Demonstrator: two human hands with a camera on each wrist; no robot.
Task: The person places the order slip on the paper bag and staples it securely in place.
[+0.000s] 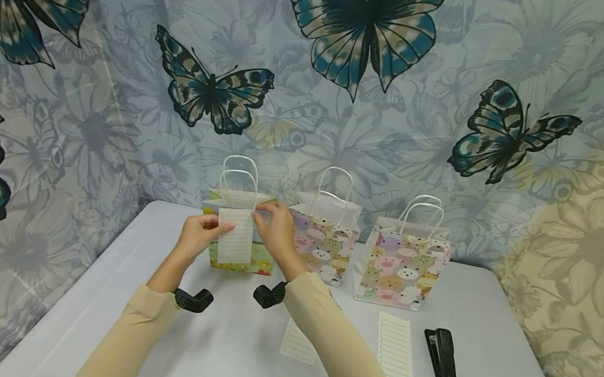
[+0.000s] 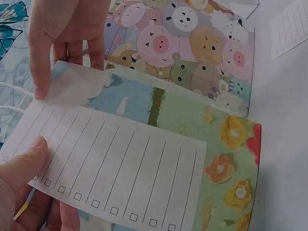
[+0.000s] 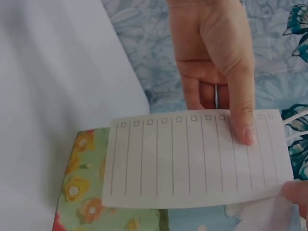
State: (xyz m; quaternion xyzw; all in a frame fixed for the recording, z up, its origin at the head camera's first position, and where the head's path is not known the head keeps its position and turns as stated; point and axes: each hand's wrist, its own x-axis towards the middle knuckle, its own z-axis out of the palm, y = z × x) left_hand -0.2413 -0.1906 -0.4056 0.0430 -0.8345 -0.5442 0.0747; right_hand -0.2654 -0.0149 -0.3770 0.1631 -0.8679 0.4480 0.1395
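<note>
A lined checklist sheet [image 1: 236,237] with a column of small boxes lies upright against the front of a flower-print paper gift bag [image 1: 262,265]. My left hand [image 1: 199,233] pinches the sheet's left edge, thumb in front and fingers behind, as the right wrist view shows. At the upper right corner, my right hand [image 1: 277,229] pinches the sheet near the bag's top edge. Its thumb [image 2: 41,89] lies on the corner; its other fingers go behind the bag's edge, partly hidden.
Two animal-print gift bags, a middle one [image 1: 323,247] and a right one [image 1: 401,271], stand alongside. Two more lined sheets, one partly under the right sleeve [image 1: 298,343] and one bare [image 1: 396,352], lie on the white table [image 1: 216,353]. A black stapler [image 1: 441,360] lies at right.
</note>
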